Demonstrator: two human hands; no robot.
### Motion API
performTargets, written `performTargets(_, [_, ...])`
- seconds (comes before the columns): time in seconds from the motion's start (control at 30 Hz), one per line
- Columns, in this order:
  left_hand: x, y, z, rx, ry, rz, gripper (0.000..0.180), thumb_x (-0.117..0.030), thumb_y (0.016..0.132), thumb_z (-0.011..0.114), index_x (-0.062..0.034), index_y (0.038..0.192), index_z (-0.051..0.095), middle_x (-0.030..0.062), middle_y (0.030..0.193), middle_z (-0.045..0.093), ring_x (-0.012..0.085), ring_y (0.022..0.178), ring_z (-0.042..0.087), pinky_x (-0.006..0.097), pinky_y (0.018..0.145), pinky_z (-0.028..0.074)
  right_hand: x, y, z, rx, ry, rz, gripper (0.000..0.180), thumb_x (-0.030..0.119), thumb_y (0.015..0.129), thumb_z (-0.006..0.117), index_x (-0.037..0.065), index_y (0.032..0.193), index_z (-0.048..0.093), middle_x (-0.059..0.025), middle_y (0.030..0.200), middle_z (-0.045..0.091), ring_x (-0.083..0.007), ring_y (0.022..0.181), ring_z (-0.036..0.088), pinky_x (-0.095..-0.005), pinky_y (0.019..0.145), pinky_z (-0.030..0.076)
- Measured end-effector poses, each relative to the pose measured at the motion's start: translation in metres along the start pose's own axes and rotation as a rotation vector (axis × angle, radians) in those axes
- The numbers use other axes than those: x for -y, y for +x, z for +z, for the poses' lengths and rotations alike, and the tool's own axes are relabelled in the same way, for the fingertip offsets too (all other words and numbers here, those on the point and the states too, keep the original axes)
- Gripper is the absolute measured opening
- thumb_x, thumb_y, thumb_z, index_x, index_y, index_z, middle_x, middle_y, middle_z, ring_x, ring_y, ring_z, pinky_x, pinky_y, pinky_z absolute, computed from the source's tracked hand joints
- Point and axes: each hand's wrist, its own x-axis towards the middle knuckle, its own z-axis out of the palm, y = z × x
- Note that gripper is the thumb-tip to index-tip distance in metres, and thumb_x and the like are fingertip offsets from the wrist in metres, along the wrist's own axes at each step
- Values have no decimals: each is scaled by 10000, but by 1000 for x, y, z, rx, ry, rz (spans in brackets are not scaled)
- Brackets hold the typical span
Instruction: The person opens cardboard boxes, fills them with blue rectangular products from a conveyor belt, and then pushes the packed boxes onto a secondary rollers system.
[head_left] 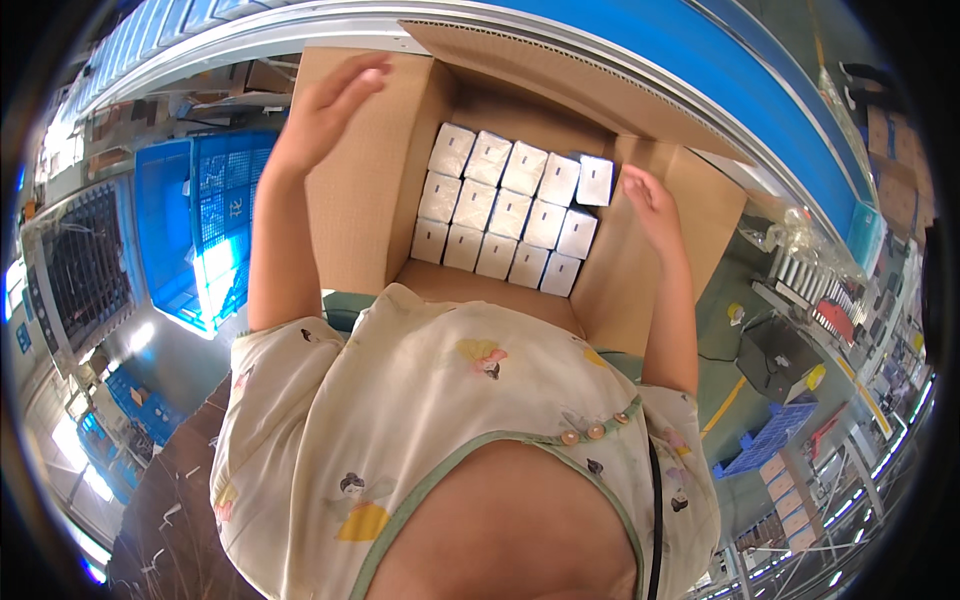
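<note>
A large open cardboard carton (500, 288) stands in front of me, its flaps folded outward. Inside, small white packs (510, 212) in clear wrap sit in three rows, each with a small dark mark on top. One pack (595, 181) at the far right corner sits slightly askew, with a dark gap beside it. My left hand (330, 112) is raised over the left flap (348, 170), fingers stretched out and nothing in them. Near the carton's right wall, my right hand (652, 208) hovers just right of the askew pack, apart from it, fingers extended and holding nothing visible.
Behind the carton runs a blue conveyor belt (640, 70) with a metal edge. Blue plastic crates (215, 215) stand at the left. On the right are a dark box (778, 355) on the floor, a blue pallet (768, 440) and stacked brown cartons (785, 490).
</note>
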Motion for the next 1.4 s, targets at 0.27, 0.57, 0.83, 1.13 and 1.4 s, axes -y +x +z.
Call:
performTargets(0.27, [-20, -49, -13, -141, -91, -48, 324, -241, 899, 490, -32, 1142, 533, 100, 1085, 584, 188, 996, 557, 290, 849, 420, -23, 10, 59, 183, -1479, -106, 533, 131, 811, 451, 63, 1318, 298, -182, 1336, 342, -312, 1236, 317, -521, 1004, 221])
performTargets(0.57, [-17, -129, -43, -245, 393, -68, 230, -134, 824, 575, -17, 1022, 586, 133, 1063, 578, 255, 998, 553, 326, 844, 433, -92, 52, 72, 154, -1510, -131, 958, 230, 505, 790, 65, 1279, 251, -128, 1211, 398, -285, 1152, 375, -489, 1003, 255])
performTargets(0.83, [-2, 10, -110, -671, 640, 256, 351, -249, 854, 518, -32, 1128, 534, 168, 1286, 408, 357, 1242, 303, 427, 997, 276, -44, 40, 70, 327, -1466, -65, 661, 290, 678, 640, 81, 1257, 397, -148, 1245, 439, -291, 1132, 438, -386, 945, 361])
performTargets(1.13, [19, 102, -179, -665, 1012, -174, 563, -490, 802, 506, 44, 966, 572, 218, 937, 570, 338, 901, 546, 402, 784, 432, 132, -34, 60, 278, -383, -17, 250, 134, 789, 584, 43, 1022, 590, -108, 876, 630, -181, 858, 599, -279, 743, 467])
performTargets(1.4, [5, 133, -167, -228, 210, -221, 956, -617, 646, 624, 50, 1258, 317, 302, 1114, 498, 395, 995, 543, 444, 819, 441, 241, 88, 38, -340, -203, -358, 424, 265, 796, 639, -33, 1077, 528, -117, 884, 618, -144, 784, 598, -250, 712, 466])
